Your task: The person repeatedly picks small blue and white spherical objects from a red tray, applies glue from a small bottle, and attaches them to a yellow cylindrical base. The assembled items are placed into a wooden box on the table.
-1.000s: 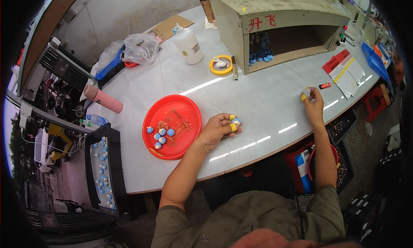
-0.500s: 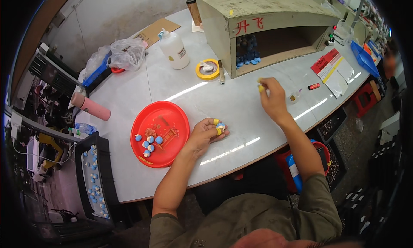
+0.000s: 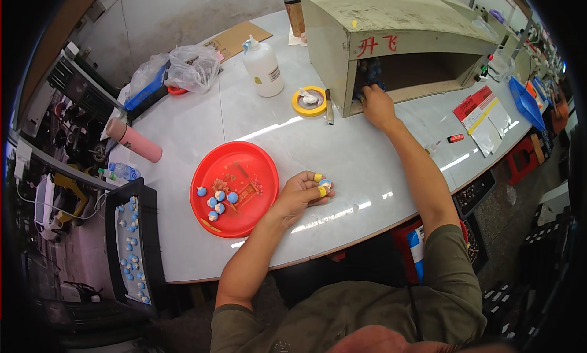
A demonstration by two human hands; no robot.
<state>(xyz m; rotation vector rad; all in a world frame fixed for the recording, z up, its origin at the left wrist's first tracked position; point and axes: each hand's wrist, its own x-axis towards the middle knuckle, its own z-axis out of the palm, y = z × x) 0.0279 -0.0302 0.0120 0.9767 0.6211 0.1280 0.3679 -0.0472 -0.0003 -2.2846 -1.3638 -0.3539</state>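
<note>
My left hand [image 3: 302, 195] is closed around a small blue-and-white ball-shaped piece [image 3: 325, 183], pinched between thumb and fingers with yellow wraps on them. It sits just above the table, right of a red round tray [image 3: 235, 148]. Several blue balls with pale tips [image 3: 219, 207] lie in that tray. At the left end of the opening of a beige metal box [image 3: 333, 65], my right hand [image 3: 380, 108] reaches in beside a pile of blue pieces [image 3: 371, 67]. Its fingertips are mostly hidden, so whether it grips anything does not show.
A white squeeze bottle [image 3: 262, 71] and a yellow tape roll [image 3: 309, 101] stand left of the box. A pink bottle [image 3: 136, 141] is at far left, above a black crate [image 3: 158, 255] holding more blue balls. A small red item [image 3: 455, 138] lies to the right.
My right hand has moved up and away from me, from above the table to the box opening. My left hand keeps its hold on the piece. The whole view has shifted slightly.
</note>
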